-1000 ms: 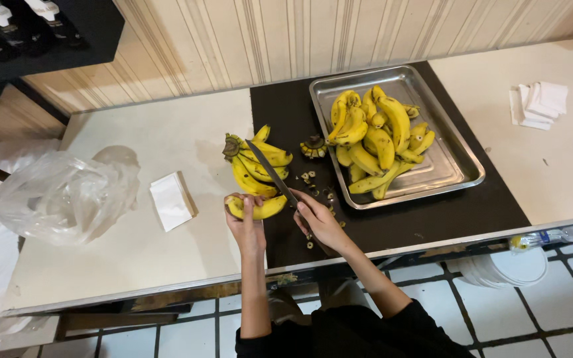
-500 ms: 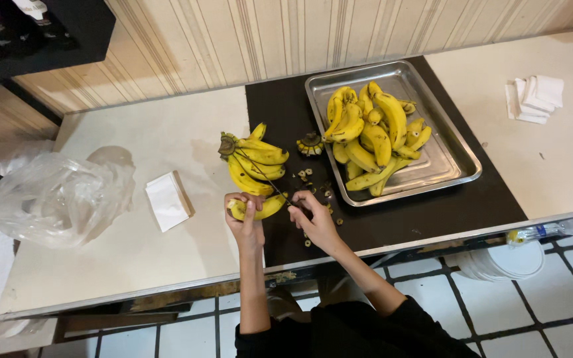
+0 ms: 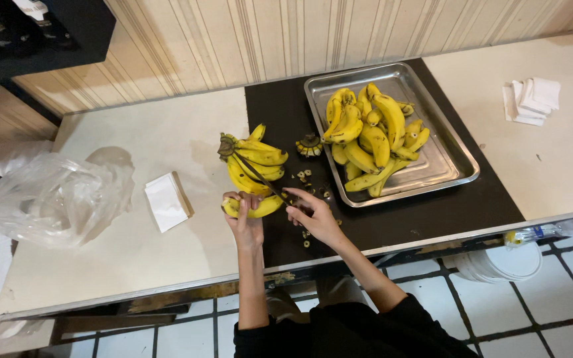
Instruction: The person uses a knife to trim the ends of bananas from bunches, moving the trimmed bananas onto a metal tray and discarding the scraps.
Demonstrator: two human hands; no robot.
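My left hand [image 3: 245, 219] grips a yellow banana [image 3: 264, 207] lying at the near edge of the white counter. My right hand [image 3: 313, 215] holds a dark knife [image 3: 254, 175] whose blade reaches up across a bunch of bananas [image 3: 252, 159] beside the black mat. Small cut banana tips [image 3: 304, 175] lie scattered on the mat near my right hand. A cut stem crown [image 3: 310, 146] rests between the bunch and a metal tray.
The metal tray [image 3: 455, 162] on the black mat [image 3: 432, 215] holds several loose bananas [image 3: 369, 129]. A clear plastic bag [image 3: 51, 199] and a white napkin stack [image 3: 168, 201] lie on the left; white folded napkins [image 3: 530, 101] lie on the right. A white bucket [image 3: 502, 264] stands on the tiled floor.
The knife blade now stretches up over the bunch. Both hands stay in about the same spot at the counter's near edge.
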